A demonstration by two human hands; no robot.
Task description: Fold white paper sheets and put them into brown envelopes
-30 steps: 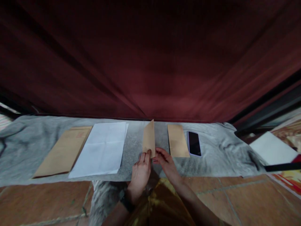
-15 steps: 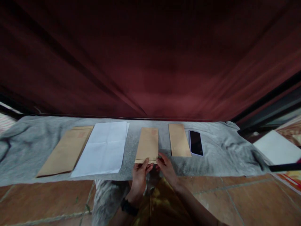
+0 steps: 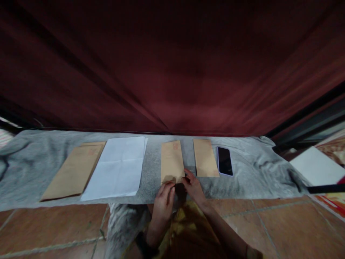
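Note:
A small brown envelope (image 3: 171, 162) lies flat on the grey cloth (image 3: 242, 180), its red-printed end pointing away from me. My left hand (image 3: 165, 199) rests just below its near edge, fingers stretched out and tips touching the paper. My right hand (image 3: 192, 187) lies at the near right corner, fingers extended, one tip against the envelope's edge. Neither hand grips anything. A second small brown envelope (image 3: 205, 157) lies to the right, apart from the first.
A dark phone (image 3: 225, 160) lies right of the second envelope. White paper sheets (image 3: 118, 167) and a large brown envelope (image 3: 74, 171) lie to the left. A dark red curtain (image 3: 172, 72) hangs behind. Tiled floor (image 3: 283, 223) is in front; a white sheet (image 3: 316, 167) is far right.
The small envelope, held upright on its edge a second ago, now lies flat and a little farther from me. Both hands have let go and slid to its near edge.

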